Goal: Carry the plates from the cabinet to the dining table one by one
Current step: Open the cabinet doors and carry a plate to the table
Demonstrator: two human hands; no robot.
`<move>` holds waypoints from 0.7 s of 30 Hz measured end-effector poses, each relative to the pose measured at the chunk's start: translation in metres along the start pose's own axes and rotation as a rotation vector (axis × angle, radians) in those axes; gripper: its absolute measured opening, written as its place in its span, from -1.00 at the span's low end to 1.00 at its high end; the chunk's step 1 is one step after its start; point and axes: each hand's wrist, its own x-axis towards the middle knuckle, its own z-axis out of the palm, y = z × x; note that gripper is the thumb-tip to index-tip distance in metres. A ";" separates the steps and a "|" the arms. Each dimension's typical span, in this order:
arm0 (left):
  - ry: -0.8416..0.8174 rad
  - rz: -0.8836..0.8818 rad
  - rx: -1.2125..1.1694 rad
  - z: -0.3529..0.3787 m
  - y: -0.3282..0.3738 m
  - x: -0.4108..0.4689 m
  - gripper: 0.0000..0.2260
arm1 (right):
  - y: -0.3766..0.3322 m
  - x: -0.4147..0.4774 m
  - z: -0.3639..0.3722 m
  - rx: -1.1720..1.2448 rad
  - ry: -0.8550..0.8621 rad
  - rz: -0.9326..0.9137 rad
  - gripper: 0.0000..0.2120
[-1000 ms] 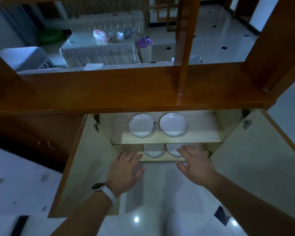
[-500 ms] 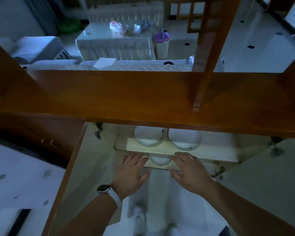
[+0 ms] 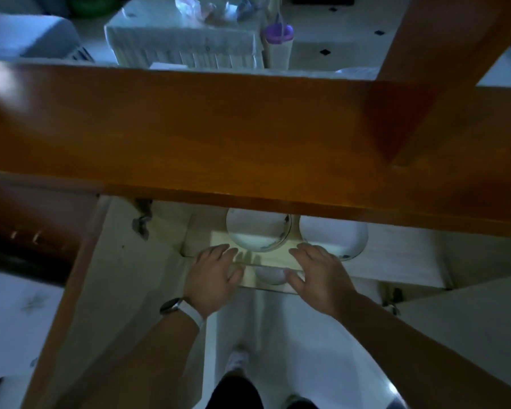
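Two white plates lie side by side on the upper shelf of the open cabinet (image 3: 201, 240): the left plate (image 3: 257, 231) and the right plate (image 3: 334, 236), both partly hidden under the wooden top. A third white plate (image 3: 270, 276) shows on the lower shelf between my hands. My left hand (image 3: 214, 276), with a watch on its wrist, reaches over the shelf edge just left of the left plate, fingers straight. My right hand (image 3: 319, 276) hovers in front of the right plate, fingers spread. Neither hand holds anything.
The cabinet's brown wooden top (image 3: 219, 134) overhangs the shelves, with an upright post (image 3: 431, 54) at the right. Both doors stand open: left door (image 3: 106, 305), right door (image 3: 460, 335). Beyond are a covered table (image 3: 183, 39) and a purple-lidded bottle (image 3: 278, 39). My feet stand below.
My view has moved closer and more steeply over the cabinet, so the top hides more of the plates. Both hands have advanced from the lower shelf toward the upper shelf plates.
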 end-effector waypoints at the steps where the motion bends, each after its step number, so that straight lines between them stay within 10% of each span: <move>1: 0.012 -0.024 -0.015 0.014 -0.009 0.004 -0.54 | 0.004 0.006 0.015 0.017 0.008 0.004 -0.51; 21: 0.308 -0.183 -0.216 0.151 -0.090 0.118 -0.71 | 0.046 0.118 0.171 0.454 0.302 0.279 -0.72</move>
